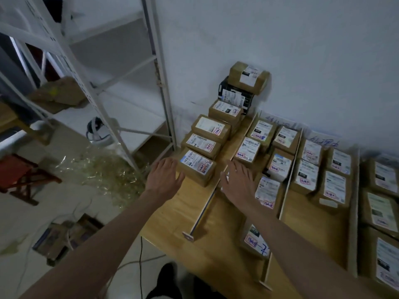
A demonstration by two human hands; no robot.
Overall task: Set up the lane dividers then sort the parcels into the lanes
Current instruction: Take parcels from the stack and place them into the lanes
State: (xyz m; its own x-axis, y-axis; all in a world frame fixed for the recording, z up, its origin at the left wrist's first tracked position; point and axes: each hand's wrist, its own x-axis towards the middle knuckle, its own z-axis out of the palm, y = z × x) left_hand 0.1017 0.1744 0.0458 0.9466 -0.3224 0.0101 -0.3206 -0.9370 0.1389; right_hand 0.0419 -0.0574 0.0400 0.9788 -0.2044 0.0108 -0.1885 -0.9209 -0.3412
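Note:
A wooden table carries brown cardboard parcels with white labels, split into lanes by thin upright dividers. In the leftmost lane the nearest parcel heads a row running back to a stack by the wall. My left hand is spread with straight fingers against that parcel's left side. My right hand is open with spread fingers over the first divider, just right of the same parcel. More parcels fill the second lane and the third lane.
A second divider and a third stand further right, with larger parcels beyond. A white metal shelving rack stands left of the table. Crumpled clear wrap, a red stool and cables lie on the floor.

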